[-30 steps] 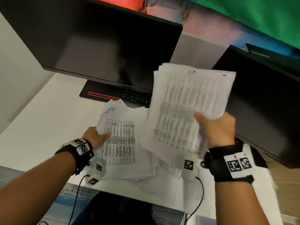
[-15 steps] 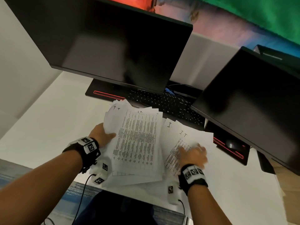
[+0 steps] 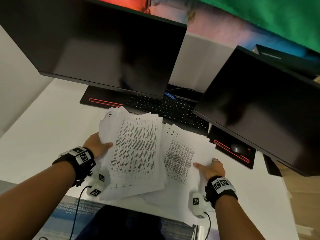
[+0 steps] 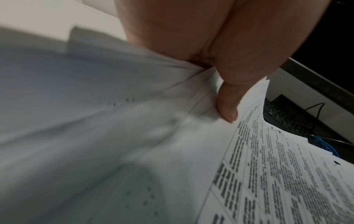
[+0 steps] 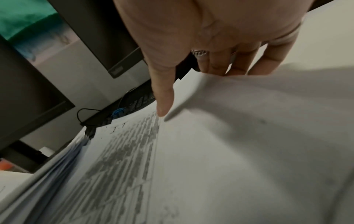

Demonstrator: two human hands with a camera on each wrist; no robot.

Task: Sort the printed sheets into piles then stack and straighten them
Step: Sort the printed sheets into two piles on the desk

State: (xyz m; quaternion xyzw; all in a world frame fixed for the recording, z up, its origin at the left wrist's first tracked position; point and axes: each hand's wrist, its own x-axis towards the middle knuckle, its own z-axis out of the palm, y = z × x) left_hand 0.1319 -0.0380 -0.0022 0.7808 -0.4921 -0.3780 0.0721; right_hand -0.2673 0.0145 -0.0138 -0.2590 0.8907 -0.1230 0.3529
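Left hand (image 3: 97, 146) clamped on the left edge of a loose pile of printed sheets (image 3: 135, 149), thumb (image 4: 228, 106) pressed on top and the remaining fingers hidden beneath the paper. Right hand (image 3: 210, 168) holding the right edge of a second pile (image 3: 180, 158), thumb (image 5: 163, 98) laid flat on the printed top sheet, fingers (image 5: 268, 60) tucked under the lifted edge, a ring on one of them. Both piles lying side by side on the white desk (image 3: 43, 135), the left one overlapping the other along its inner edge, corners fanned and uneven, tables of dense text facing up with small handwritten marks near the top edges. More plain sheets (image 3: 155, 198) spread underneath, reaching toward the near desk edge. Beyond the paper, a black keyboard (image 3: 166, 108) touching the far corners of the sheets, partly under two dark monitors (image 3: 103, 49). A mouse (image 3: 237, 148) on a black pad with a red strip to the right, well apart from the piles. Blue cable (image 3: 170, 96) bunched behind the keyboard.
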